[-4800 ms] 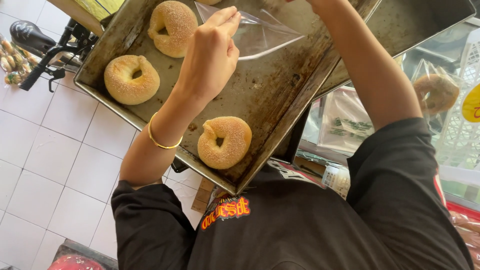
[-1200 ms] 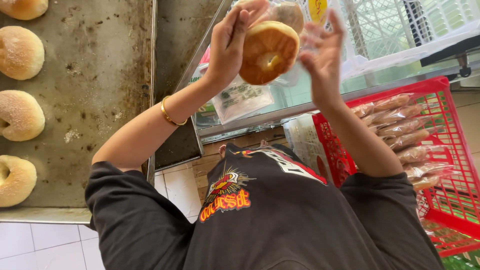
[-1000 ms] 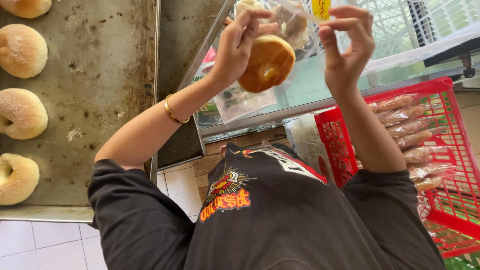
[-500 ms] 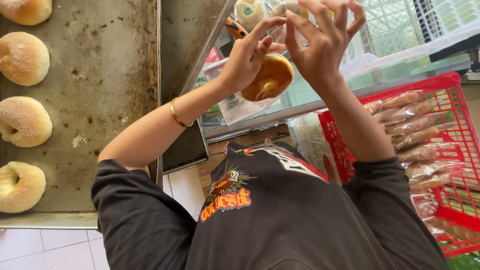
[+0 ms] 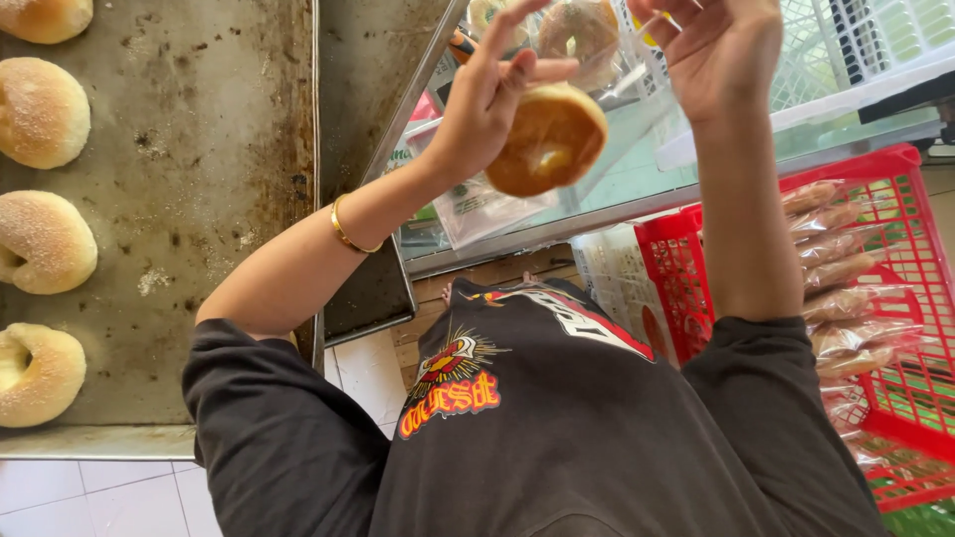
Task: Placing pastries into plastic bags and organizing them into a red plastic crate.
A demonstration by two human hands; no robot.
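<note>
Left hand [image 5: 487, 109] raised, fingers closed around round golden sugared doughnut [image 5: 545, 139], held above glass desk top. Right hand [image 5: 721, 50] just beside, fingers pinched on thin clear plastic bag [image 5: 652, 109], hard to see. Doughnut seemingly at bag mouth, not fully in. Left of left hand, dark worn metal baking tray [image 5: 199, 199] with four doughnuts unpacked. Below right hand, red plastic basket [image 5: 895, 288] with packed ones.

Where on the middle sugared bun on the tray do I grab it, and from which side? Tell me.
Take the middle bun across its rounded outer rim, coming from above. It lies flat on the baking tray, apart from its neighbours, with free tray on its inner side, so fingers can likely straddle it without crushing the sugared top.
</note>
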